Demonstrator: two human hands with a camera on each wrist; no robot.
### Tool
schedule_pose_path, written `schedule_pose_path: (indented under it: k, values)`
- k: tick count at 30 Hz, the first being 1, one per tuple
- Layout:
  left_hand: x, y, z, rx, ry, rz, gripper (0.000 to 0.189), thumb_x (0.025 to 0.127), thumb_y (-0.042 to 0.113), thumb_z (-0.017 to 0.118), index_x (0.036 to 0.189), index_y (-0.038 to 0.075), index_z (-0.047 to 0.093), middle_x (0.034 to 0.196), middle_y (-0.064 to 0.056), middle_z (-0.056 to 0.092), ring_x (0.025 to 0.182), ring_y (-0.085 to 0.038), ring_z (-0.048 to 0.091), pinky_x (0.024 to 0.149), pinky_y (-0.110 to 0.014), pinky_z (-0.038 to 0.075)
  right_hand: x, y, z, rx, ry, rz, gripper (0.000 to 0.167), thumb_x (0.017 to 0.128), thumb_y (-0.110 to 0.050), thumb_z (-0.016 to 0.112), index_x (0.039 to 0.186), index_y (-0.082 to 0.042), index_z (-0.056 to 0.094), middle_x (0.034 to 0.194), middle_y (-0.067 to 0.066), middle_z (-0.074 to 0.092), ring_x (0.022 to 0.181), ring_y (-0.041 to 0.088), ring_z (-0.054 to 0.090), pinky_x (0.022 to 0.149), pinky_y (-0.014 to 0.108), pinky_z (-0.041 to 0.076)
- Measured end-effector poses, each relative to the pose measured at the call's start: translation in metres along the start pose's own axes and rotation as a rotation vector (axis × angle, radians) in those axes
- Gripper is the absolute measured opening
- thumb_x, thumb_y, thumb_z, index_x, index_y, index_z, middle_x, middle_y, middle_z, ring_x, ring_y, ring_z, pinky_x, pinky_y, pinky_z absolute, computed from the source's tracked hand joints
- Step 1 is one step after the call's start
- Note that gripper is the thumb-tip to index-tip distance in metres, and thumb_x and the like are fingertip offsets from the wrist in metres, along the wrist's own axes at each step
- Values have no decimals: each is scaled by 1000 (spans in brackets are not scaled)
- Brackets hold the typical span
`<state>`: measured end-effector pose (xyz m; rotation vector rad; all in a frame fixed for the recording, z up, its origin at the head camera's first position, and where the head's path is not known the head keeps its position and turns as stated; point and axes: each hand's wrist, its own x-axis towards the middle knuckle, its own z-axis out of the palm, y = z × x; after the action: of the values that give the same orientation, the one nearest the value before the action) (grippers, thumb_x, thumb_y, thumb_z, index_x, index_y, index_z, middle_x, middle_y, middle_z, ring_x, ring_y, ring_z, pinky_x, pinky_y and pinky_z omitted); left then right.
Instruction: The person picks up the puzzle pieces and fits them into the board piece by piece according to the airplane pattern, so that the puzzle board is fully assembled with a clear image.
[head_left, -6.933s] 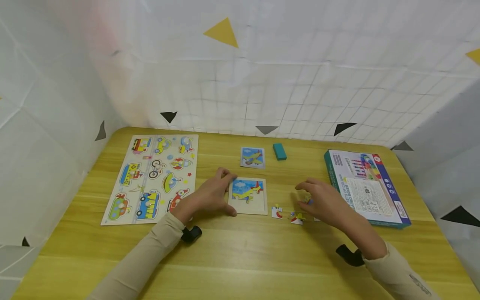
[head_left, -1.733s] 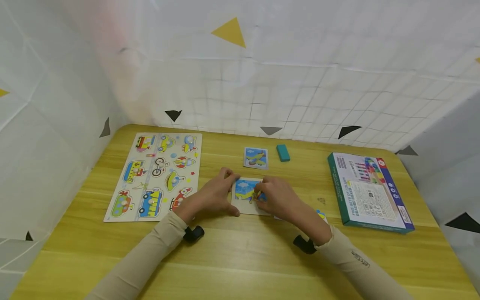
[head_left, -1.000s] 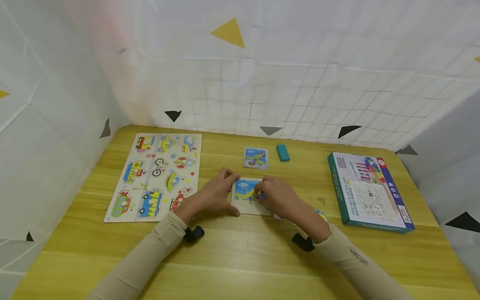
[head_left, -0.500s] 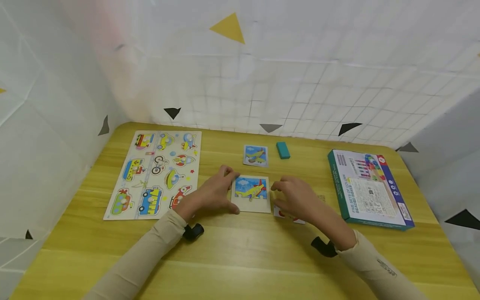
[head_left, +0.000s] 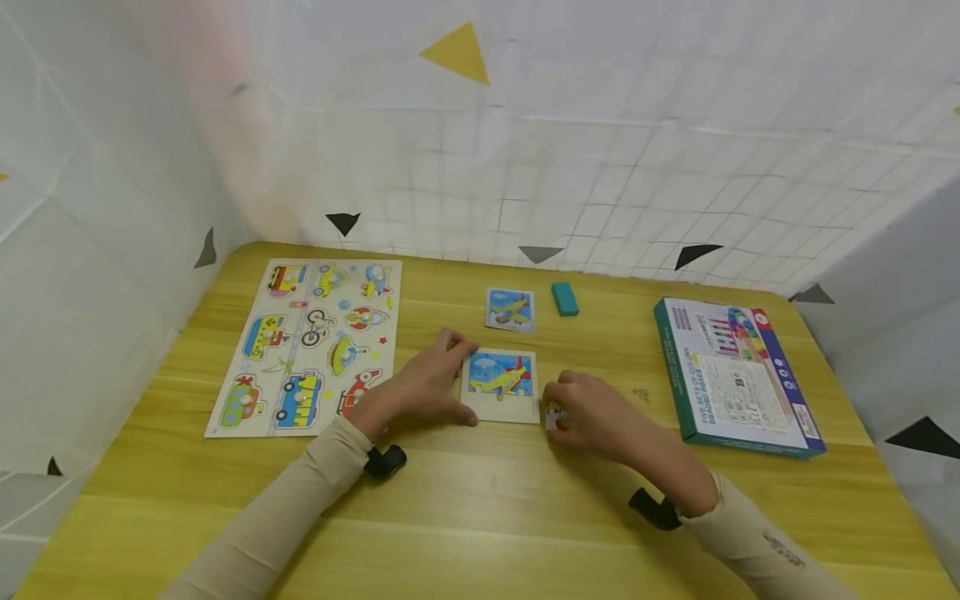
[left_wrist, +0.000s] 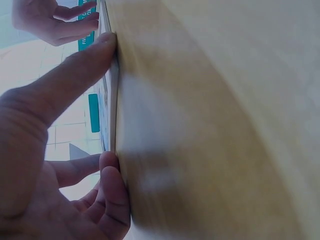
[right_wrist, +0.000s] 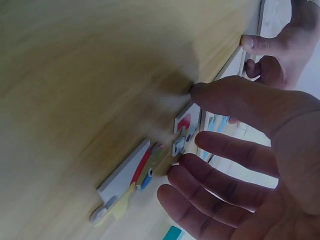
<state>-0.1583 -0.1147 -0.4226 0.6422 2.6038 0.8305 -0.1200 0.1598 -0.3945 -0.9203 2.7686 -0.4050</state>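
Observation:
My left hand holds the left side of a small wooden puzzle board, thumb at the near corner and fingertips at the far one. Airplane pieces fill the board's upper part; its lower strip is bare wood. Just right of the board, my right hand has thumb and fingers on either side of a white and red puzzle piece. In the right wrist view those fingers are fairly straight and the piece lies between thumb and forefinger. Another puzzle piece lies beyond it, hidden under the hand in the head view.
Behind the board lie an airplane picture card and a teal block. A large vehicle peg puzzle covers the table's left side. At the right lies a flat printed box. White sheeting stands along the back.
The right hand came to the board with a piece, then drew back right; the airplane's red tail section now sits in the board. It now reaches a loose piece. The left hand stays put.

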Motion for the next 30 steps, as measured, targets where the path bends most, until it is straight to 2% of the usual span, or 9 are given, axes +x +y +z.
schedule_pose_path:
  k: [4,18,24,30]
  values:
    - [0,-1,0,0,5,6,110,65,45,94,153,12,37,145,-5,30,98,-16,53,84,-30,47,1,0,3,-13,21,-37,29,74,-16,87,95,-6,70,88,4,58,72,14,49,66,31,46]
    - [-2,0,-1,-6,5,12,108,66,43,94,153,11,37,145,-7,30,99,-15,53,84,-30,47,2,-1,2,16,42,-10,28,71,-9,84,92,-6,66,83,2,51,67,13,45,59,27,41]
    - [-2,1,-1,2,8,8,108,66,43,94,153,12,38,144,-7,31,100,-15,53,85,-30,47,6,-5,-3,14,89,-59,28,72,-10,84,94,-6,68,87,4,54,68,14,46,59,26,42]
    - [-1,0,0,11,9,17,108,66,43,94,152,11,38,143,-7,31,98,-17,53,85,-31,47,16,-16,-7,11,87,-107,25,74,-10,83,95,-6,70,91,4,57,72,13,48,62,25,44]
